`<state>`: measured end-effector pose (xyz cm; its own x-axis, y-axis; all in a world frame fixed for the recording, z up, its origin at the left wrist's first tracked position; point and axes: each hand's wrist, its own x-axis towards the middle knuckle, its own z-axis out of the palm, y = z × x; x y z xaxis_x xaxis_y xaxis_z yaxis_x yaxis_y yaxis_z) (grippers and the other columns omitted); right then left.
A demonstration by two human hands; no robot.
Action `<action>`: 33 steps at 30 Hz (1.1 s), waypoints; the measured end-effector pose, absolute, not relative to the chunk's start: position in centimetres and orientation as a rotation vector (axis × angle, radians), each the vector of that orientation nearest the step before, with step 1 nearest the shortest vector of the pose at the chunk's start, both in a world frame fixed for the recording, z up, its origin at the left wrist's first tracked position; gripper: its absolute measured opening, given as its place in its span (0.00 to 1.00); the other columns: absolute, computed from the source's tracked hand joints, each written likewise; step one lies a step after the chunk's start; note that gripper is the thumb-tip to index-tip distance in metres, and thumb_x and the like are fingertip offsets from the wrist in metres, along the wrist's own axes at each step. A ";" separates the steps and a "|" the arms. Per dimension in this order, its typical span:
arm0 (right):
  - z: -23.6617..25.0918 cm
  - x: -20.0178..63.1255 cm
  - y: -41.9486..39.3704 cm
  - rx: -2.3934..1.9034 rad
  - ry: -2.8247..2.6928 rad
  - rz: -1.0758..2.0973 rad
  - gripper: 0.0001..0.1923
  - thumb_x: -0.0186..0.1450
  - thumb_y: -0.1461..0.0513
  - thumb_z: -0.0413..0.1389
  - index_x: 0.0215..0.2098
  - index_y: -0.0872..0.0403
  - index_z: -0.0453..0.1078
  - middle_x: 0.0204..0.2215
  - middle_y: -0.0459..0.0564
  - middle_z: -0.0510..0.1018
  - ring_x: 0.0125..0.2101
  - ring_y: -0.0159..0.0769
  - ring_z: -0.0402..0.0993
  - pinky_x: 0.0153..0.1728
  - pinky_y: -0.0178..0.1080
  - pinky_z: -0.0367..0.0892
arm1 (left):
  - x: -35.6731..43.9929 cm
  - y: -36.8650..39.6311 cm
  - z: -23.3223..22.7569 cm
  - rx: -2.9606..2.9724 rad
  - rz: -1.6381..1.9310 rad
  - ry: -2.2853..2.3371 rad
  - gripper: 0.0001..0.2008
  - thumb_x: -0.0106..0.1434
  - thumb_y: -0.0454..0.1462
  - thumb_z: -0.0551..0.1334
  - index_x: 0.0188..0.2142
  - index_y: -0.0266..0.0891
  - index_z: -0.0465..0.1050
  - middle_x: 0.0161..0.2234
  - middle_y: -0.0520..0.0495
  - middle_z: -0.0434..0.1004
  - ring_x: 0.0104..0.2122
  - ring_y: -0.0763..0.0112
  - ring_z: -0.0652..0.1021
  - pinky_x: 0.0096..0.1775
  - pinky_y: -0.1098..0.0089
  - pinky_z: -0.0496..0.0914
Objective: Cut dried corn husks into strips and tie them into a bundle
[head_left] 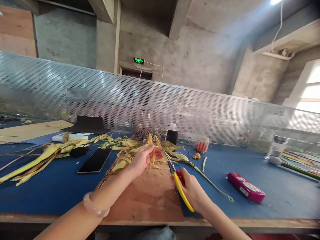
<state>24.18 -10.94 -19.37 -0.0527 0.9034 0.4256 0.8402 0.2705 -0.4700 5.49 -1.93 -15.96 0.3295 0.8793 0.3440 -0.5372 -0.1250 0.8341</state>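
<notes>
My left hand (143, 160) pinches a dry, yellow-brown corn husk strip (151, 151) above the wooden board. My right hand (192, 187) grips scissors (180, 189) with yellow and red handles. Their blades point up and away, towards the husk, to the right of my left hand; whether they touch it I cannot tell. More pale husks (125, 161) lie loosely on the far part of the brown board (147, 196), spreading past its edges. A long thin stalk (211, 182) trails from them to the right, ending in a small loop.
On the blue table (215, 213) a black phone (95, 161) and a long husk bundle (42, 156) lie left. To the right are a magenta box (246, 187), a jar with red contents (202, 144) and a clear bottle (277, 148). A perforated metal screen (215, 113) closes the far side.
</notes>
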 end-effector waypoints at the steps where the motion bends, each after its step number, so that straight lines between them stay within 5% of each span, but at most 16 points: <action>1: -19.3 24.2 -11.0 -1.579 -1.894 0.134 0.18 0.65 0.47 0.43 0.27 0.50 0.53 0.20 0.47 0.71 0.20 0.34 0.60 0.22 0.36 0.50 | 5.5 -1.9 -16.0 1.164 1.252 0.383 0.10 0.62 0.36 0.59 0.33 0.31 0.77 0.35 0.38 0.80 0.34 0.64 0.81 0.41 0.65 0.75; 26: -19.3 23.8 -10.4 -1.752 -1.882 0.047 0.15 0.65 0.49 0.43 0.28 0.50 0.53 0.22 0.51 0.71 0.22 0.38 0.65 0.23 0.36 0.49 | 5.5 -2.4 -16.1 1.237 1.222 0.368 0.12 0.59 0.41 0.62 0.33 0.32 0.78 0.34 0.40 0.80 0.34 0.64 0.80 0.43 0.63 0.74; 33: -20.1 24.1 -10.3 -1.679 -1.813 0.111 0.17 0.64 0.47 0.43 0.25 0.50 0.53 0.20 0.47 0.69 0.20 0.35 0.59 0.23 0.36 0.49 | 5.5 -2.4 -16.1 1.272 1.260 0.362 0.14 0.59 0.42 0.62 0.32 0.32 0.78 0.34 0.40 0.80 0.34 0.64 0.79 0.42 0.62 0.74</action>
<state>24.12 -10.28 -20.05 0.0374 0.9160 0.3995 0.8603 0.1739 -0.4792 5.54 -2.40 -16.05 0.3547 0.8404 0.4098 -0.4941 -0.2036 0.8452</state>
